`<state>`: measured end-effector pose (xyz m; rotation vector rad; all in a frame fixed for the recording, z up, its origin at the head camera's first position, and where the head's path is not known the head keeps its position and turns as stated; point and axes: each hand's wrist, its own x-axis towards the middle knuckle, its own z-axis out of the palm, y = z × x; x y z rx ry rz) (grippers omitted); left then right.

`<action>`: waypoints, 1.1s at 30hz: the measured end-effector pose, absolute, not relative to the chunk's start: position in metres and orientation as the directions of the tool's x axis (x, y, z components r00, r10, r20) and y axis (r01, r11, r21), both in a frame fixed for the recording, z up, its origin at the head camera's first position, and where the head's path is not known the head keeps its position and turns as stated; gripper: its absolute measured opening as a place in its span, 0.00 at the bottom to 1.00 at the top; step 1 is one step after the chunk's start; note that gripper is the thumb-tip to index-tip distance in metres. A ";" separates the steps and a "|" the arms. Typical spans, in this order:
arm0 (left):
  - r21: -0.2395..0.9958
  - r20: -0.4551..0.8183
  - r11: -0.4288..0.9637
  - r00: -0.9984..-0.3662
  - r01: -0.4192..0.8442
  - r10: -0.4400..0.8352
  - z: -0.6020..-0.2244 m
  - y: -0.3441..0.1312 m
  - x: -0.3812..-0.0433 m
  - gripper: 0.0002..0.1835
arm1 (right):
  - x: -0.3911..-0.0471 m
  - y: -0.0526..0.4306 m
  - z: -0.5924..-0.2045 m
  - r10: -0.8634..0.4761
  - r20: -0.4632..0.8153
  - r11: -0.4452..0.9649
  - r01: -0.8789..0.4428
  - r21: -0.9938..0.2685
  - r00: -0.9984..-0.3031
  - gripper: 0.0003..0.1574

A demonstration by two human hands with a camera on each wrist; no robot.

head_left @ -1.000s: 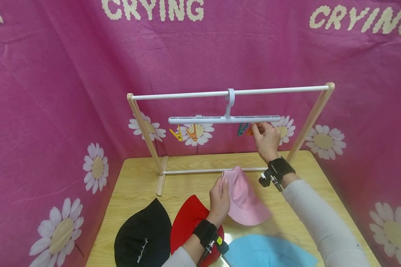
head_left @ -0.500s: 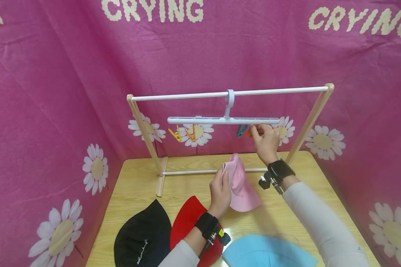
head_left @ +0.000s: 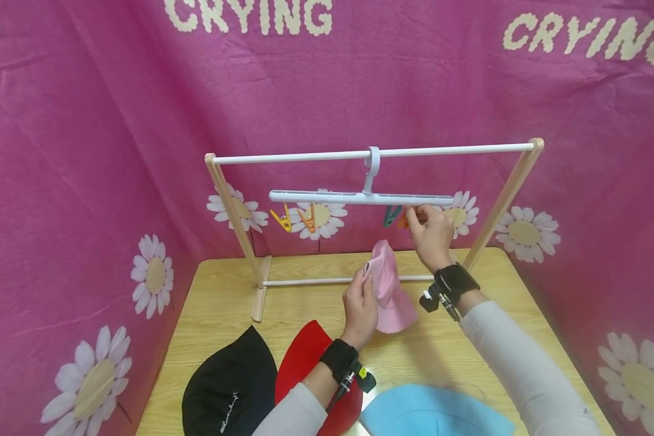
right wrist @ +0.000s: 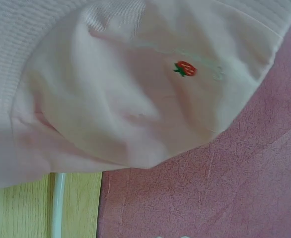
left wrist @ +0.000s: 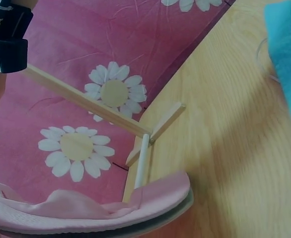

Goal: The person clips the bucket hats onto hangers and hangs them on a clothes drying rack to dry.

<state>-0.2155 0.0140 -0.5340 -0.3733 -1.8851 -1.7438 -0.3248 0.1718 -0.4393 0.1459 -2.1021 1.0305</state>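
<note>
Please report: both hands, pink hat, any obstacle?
Left hand gripping pink hat. Right hand pinching orange clip. Hat below hanger, unclipped. Possible obstacle: green clip beside orange one.

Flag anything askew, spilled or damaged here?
Only minor: the hanger isn't parallel to the bar, dipping slightly toward the right hand, which pinches an orange clip. A stray thin loop, maybe thread, shows by the blue hat. No spill or damage visible.

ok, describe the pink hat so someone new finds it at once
On the table stands a white-railed rack. In front of its lower rail, the person's left hand holds the pink hat. Unlike the black hat, red hat and light blue hat on the table, it's in a hand and bears a small red strawberry.
</note>
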 end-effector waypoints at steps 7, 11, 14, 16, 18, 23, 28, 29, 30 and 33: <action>0.826 0.563 0.149 -0.812 0.544 -0.154 -0.532 0.019 -0.226 0.19 | -0.323 0.172 -0.439 0.215 0.688 0.659 -0.417 -0.626 -0.693 0.16; 0.784 0.615 0.215 -0.773 0.582 -0.154 -0.535 0.022 -0.237 0.21 | -0.322 0.171 -0.440 0.219 0.689 0.663 -0.413 -0.625 -0.691 0.16; 0.752 0.651 0.257 -0.744 0.607 -0.152 -0.537 0.023 -0.244 0.21 | -0.320 0.169 -0.440 0.220 0.692 0.659 -0.418 -0.625 -0.688 0.15; 0.736 0.668 0.278 -0.730 0.618 -0.146 -0.538 0.024 -0.248 0.22 | -0.319 0.168 -0.441 0.220 0.694 0.657 -0.422 -0.625 -0.685 0.15; 0.723 0.680 0.292 -0.719 0.627 -0.140 -0.539 0.024 -0.253 0.22 | -0.318 0.167 -0.441 0.217 0.696 0.655 -0.427 -0.624 -0.684 0.16; 0.693 0.710 0.318 -0.691 0.647 -0.139 -0.539 0.028 -0.266 0.23 | -0.317 0.165 -0.439 0.214 0.697 0.654 -0.430 -0.623 -0.684 0.15; 0.687 0.715 0.300 -0.689 0.662 -0.116 -0.538 0.035 -0.273 0.23 | -0.315 0.164 -0.439 0.221 0.677 0.652 -0.410 -0.638 -0.702 0.15; 0.685 0.717 0.297 -0.688 0.666 -0.110 -0.538 0.037 -0.274 0.23 | -0.314 0.163 -0.439 0.224 0.672 0.651 -0.405 -0.642 -0.706 0.16; 0.679 0.722 0.298 -0.684 0.671 -0.105 -0.537 0.039 -0.275 0.23 | -0.313 0.163 -0.438 0.227 0.668 0.652 -0.399 -0.645 -0.709 0.16; 0.653 0.744 0.311 -0.661 0.690 -0.095 -0.537 0.044 -0.279 0.23 | -0.312 0.162 -0.438 0.233 0.665 0.657 -0.390 -0.646 -0.710 0.16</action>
